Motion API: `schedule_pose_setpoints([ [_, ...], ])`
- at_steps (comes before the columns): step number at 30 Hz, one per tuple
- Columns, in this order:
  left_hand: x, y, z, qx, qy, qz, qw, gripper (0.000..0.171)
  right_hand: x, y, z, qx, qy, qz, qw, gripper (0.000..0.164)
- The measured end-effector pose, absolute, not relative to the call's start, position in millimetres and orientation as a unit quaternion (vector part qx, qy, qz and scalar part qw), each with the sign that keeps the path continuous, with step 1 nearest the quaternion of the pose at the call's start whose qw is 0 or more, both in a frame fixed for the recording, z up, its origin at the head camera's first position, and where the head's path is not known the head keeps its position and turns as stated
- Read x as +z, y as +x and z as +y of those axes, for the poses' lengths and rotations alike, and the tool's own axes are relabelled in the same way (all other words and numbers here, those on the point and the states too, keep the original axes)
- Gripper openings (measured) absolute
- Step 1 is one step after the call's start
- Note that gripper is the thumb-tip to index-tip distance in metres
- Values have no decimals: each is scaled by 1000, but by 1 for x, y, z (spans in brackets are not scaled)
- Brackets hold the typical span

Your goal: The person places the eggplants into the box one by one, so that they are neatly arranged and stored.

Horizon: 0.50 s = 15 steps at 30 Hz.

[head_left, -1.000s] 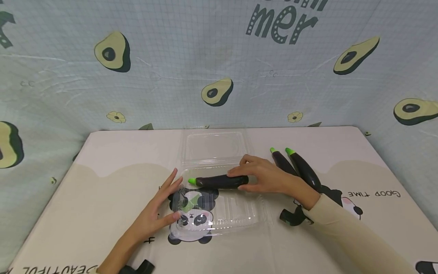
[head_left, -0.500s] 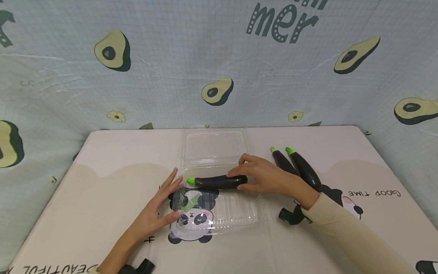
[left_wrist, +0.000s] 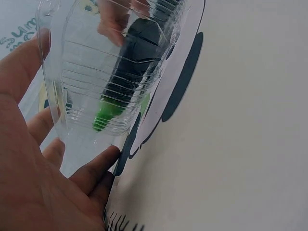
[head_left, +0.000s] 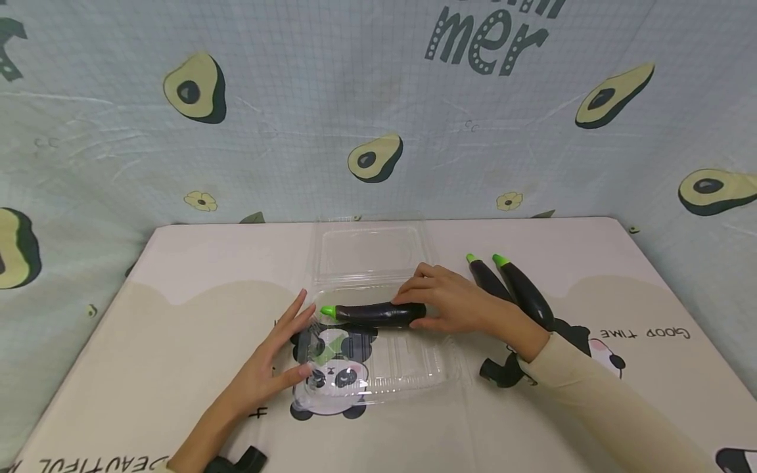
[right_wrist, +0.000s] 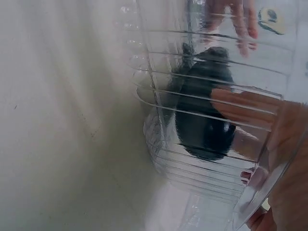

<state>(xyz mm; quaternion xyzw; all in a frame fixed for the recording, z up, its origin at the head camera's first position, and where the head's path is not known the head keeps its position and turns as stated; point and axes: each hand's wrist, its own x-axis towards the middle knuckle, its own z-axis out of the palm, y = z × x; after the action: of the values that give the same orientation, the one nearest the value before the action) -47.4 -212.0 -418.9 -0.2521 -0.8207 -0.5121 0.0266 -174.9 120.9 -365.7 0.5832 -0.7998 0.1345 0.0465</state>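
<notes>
A dark eggplant (head_left: 369, 315) with a bright green stem lies crosswise in the far part of a clear plastic clamshell container (head_left: 414, 378). My right hand (head_left: 455, 302) grips its thick right end between thumb and fingers, and the stem points left. Through the transparent wall, the right wrist view shows the eggplant's blunt end (right_wrist: 204, 127). My left hand (head_left: 266, 371) stays at the container's left edge with fingers spread and fairly straight, fingertips right at the rim. In the left wrist view the green stem (left_wrist: 108, 110) sits close behind the ribbed wall.
The container's clear lid (head_left: 372, 253) lies folded back toward the far table edge. Two more eggplants, one on the left (head_left: 489, 281) and one on the right (head_left: 526, 294), lie side by side beyond my right forearm. A patterned cloth (head_left: 284, 157) hangs behind the table.
My right hand and the eggplant have shifted slightly left, bringing the stem nearer the container's left wall. My left hand has stayed in place.
</notes>
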Motion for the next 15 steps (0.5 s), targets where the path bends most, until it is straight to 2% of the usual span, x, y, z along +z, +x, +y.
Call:
schedule_pose_setpoints([
  [8,-418,-46,-212,-513,-248,-822,24,79,-364,-174,120,144,594,-788,68,53],
  [15,-420,-47,-211,-512,-249,-822,24,79,-363,-175,120,149,597,-785,72,46],
])
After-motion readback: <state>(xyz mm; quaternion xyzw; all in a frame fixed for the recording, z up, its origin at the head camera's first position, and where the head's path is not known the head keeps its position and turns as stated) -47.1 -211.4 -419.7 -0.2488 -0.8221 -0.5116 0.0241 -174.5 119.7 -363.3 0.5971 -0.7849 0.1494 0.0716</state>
